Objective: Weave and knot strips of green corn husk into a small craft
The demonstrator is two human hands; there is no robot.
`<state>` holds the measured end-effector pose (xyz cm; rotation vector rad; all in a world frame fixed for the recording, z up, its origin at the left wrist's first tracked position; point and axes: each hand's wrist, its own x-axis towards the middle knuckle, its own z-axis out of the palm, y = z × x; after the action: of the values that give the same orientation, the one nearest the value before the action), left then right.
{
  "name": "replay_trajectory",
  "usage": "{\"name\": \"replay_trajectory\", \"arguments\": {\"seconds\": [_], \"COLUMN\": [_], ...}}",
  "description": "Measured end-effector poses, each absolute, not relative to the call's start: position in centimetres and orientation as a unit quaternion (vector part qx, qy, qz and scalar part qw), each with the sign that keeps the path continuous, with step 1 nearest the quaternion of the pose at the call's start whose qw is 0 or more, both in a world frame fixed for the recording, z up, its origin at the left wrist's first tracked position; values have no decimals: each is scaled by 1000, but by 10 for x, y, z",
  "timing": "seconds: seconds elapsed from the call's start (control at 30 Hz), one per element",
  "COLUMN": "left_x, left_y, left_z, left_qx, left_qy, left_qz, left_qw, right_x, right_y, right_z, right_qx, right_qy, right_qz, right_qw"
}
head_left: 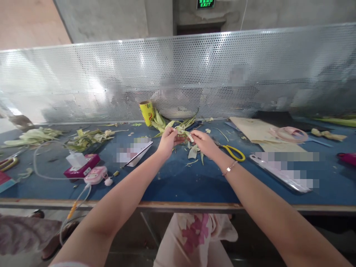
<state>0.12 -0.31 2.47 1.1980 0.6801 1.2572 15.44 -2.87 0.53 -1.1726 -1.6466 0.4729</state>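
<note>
Over the middle of the blue table, both hands are closed on a pale green-white strip of corn husk (182,132). My left hand (167,141) pinches its left part, and my right hand (204,141) grips the right end. Fingertips partly hide the strip. Behind the hands lies a heap of green husk leaves (159,121), next to a yellow roll (147,112). Loose husk scraps (194,151) lie just below the hands. Scissors with yellow handles (236,153) rest beside my right wrist, their blades partly hidden by it.
A perforated metal screen (125,74) stands along the table's back. Left are husk piles (90,139), a tissue box (83,166), a pink case (96,175) with a cable, and a phone (139,154). Right are another phone (280,173), brown paper (250,129) and a tape roll (289,134).
</note>
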Motion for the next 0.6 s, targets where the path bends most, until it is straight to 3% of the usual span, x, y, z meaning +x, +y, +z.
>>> {"name": "replay_trajectory", "arguments": {"seconds": [0.2,0.37,0.6], "left_x": [1,2,1], "left_y": [-5,-8,-10], "left_z": [26,25,29], "left_qx": [529,557,491], "left_qy": [296,278,255], "left_qz": [542,526,493], "left_qw": [582,580,672], "right_x": [154,151,154], "right_y": [-30,-31,-30], "right_z": [5,2,5], "right_qx": [-478,-444,-435], "right_qy": [-652,-702,-704], "right_qz": [236,158,134], "right_qw": [540,534,545]}}
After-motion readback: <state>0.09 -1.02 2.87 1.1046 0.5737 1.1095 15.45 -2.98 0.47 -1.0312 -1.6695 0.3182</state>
